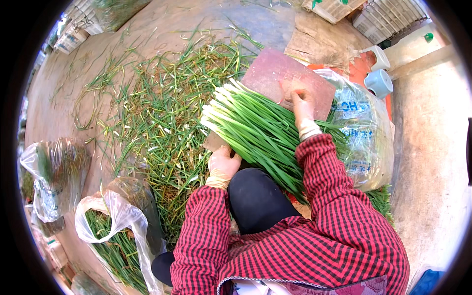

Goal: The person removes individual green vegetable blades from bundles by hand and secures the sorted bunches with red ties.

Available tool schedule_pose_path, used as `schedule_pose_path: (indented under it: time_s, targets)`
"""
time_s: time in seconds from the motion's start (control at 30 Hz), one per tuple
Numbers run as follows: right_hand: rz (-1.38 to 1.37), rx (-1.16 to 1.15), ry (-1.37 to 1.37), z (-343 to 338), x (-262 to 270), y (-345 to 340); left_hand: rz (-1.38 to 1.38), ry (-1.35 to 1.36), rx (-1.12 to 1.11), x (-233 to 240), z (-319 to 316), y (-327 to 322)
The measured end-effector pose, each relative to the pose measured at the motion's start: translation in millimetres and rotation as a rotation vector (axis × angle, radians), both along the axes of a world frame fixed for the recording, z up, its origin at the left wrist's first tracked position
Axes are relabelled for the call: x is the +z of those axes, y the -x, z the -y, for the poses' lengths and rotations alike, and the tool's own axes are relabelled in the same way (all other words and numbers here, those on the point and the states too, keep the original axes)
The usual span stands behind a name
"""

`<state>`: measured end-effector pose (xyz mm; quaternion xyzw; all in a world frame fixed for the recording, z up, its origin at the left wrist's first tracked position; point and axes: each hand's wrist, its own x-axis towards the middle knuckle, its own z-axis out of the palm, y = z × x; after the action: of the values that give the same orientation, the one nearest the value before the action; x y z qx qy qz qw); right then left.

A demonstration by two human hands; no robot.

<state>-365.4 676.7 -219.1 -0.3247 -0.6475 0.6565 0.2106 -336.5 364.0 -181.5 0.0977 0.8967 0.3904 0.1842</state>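
Observation:
A thick bunch of green garlic chives (261,129) with pale stem ends lies across a reddish flat board (267,70) in front of me. My left hand (224,162), in a thin pale glove, is at the bunch's near edge, beside a board corner. Its fingers are curled and partly hidden, so what they grip cannot be made out. My right hand (303,107), gloved too, reaches over the leaves to the far side. Thumb and forefinger are pinched together on what looks like a thin red tie (282,90), blurred against the board. My dark-clad knee (258,199) is below the bunch.
Loose chive trimmings (166,118) cover the floor to the left. An open plastic bag of chives (118,243) stands at lower left, another bag (62,173) beyond it. A large clear bag (363,136) sits at right, near a light-blue container (379,83). White crates (387,22) stand behind.

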Motion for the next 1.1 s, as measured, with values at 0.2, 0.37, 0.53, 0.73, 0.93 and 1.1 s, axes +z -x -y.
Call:
schedule_pose_path:
  time_s: [0.2, 0.37, 0.53, 0.73, 0.93, 1.1]
  targets:
    - [0.670, 0.380, -0.688, 4.2, 36.5, 24.7, 0.024, 0.013, 0.011, -0.4, 6.9, -0.7]
    - [0.664, 0.507, -0.992, 5.0, 48.7, 47.6, 0.015, -0.013, 0.005, -5.3, 7.4, -1.3]
    - [0.393, 0.511, -0.709, 14.6, 29.7, 46.6, -0.073, -0.148, 0.064, -8.7, 22.8, -12.9]
    - [0.302, 0.556, -0.552, 39.2, 19.6, 37.5, 0.006, -0.205, 0.183, 2.4, 65.4, -52.5]
    - [0.342, 0.568, -0.613, 52.0, 29.8, 37.7, 0.413, -0.692, 0.201, 24.1, 58.1, -43.2]
    - [0.259, 0.572, -0.466, 48.0, 18.1, 37.0, 0.849, -0.888, 0.065, 32.9, 60.9, -15.8]
